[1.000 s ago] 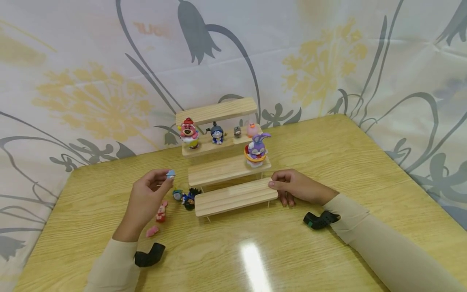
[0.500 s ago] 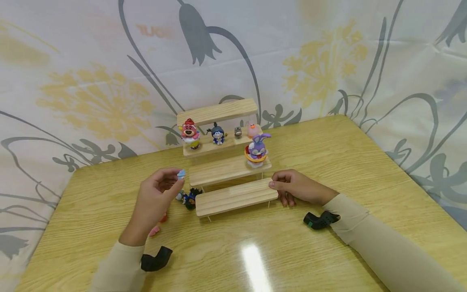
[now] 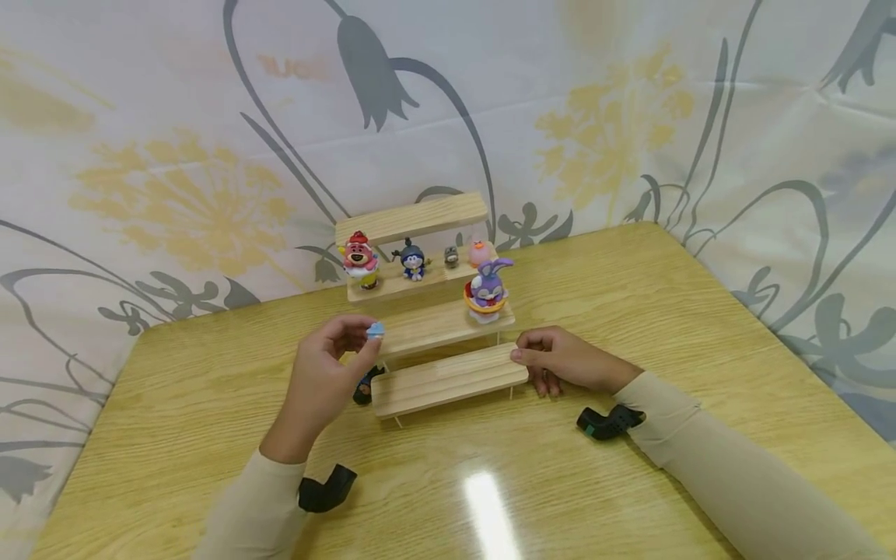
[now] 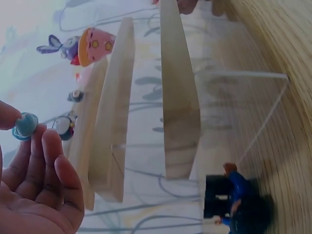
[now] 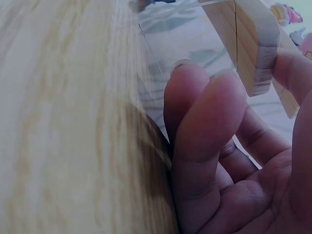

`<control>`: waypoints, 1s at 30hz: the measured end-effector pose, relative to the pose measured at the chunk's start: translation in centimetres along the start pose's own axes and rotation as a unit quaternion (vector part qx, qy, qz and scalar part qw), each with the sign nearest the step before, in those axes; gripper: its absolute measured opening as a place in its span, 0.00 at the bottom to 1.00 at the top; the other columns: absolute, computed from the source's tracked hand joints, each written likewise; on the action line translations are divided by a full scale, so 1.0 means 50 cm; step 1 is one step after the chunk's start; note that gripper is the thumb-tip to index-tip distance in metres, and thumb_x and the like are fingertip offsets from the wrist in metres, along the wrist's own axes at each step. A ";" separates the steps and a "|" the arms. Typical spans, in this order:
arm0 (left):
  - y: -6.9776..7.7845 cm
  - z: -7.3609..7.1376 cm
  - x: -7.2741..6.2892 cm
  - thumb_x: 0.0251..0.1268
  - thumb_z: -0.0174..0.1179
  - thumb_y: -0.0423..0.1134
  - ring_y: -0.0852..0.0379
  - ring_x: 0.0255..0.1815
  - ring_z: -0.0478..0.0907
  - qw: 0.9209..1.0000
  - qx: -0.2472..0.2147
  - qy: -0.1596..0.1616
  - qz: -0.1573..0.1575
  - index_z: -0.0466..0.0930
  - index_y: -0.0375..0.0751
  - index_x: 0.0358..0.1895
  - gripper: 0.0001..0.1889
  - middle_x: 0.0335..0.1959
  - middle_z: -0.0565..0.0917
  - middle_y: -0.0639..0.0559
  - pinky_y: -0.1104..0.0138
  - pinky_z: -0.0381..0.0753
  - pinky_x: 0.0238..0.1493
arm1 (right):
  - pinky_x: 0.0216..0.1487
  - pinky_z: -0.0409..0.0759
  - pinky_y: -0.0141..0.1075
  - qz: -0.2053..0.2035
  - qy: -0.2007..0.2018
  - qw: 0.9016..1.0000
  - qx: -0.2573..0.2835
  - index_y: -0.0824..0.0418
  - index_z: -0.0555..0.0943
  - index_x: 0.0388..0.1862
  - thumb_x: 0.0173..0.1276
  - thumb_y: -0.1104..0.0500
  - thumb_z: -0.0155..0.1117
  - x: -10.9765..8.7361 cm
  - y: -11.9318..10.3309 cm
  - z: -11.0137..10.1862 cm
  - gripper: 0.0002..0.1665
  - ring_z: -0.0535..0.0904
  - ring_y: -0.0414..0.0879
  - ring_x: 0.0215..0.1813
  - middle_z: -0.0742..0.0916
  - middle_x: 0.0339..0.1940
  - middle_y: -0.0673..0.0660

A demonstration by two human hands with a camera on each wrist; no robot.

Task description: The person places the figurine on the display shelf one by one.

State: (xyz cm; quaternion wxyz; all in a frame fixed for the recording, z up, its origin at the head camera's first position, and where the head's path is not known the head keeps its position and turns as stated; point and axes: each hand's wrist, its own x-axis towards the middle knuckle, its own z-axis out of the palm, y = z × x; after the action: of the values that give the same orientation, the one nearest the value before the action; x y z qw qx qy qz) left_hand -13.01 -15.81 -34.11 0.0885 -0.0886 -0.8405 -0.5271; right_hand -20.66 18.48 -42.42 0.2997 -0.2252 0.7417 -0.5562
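My left hand [image 3: 327,379] pinches a small light-blue figurine [image 3: 375,330] between thumb and fingertips, level with the left end of the second step. The left wrist view shows its rounded blue top [image 4: 26,125]; the rest is partly covered by fingers. At the other side, my right hand [image 3: 563,359] grips the right end of the lowest step of a tiered wooden display stand [image 3: 448,381], thumb on the top edge. A purple rabbit figurine in an orange-rimmed cup [image 3: 486,292] stands on the second step's right end.
On the third step stand a pink bear figurine [image 3: 360,260], a dark-blue hooded figurine [image 3: 412,260], a tiny grey one [image 3: 451,257] and a pink one [image 3: 479,253]. A dark figurine [image 4: 243,204] lies on the table by the stand's left end. Patterned cloth hangs behind.
My left hand has moved right with the light-blue figurine, from beside the stand to the second step's left end, covering loose figurines on the table. My right hand stays at the lowest step.
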 end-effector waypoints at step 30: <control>0.020 0.123 0.071 0.68 0.66 0.40 0.57 0.46 0.83 0.998 0.032 -0.027 0.042 0.83 0.41 0.49 0.11 0.44 0.87 0.50 0.65 0.85 0.48 | 0.19 0.80 0.37 0.008 0.008 1.000 -0.020 0.63 0.77 0.43 0.79 0.46 0.55 0.002 0.002 0.003 0.19 0.76 0.44 0.17 0.82 0.21 0.58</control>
State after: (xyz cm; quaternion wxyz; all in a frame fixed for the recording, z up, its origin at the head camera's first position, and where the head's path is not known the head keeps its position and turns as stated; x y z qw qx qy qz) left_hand -16.54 -9.66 -35.01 0.0908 -0.1347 -0.8548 -0.4928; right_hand -20.64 18.35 -42.56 0.2936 -0.2211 0.7569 -0.5405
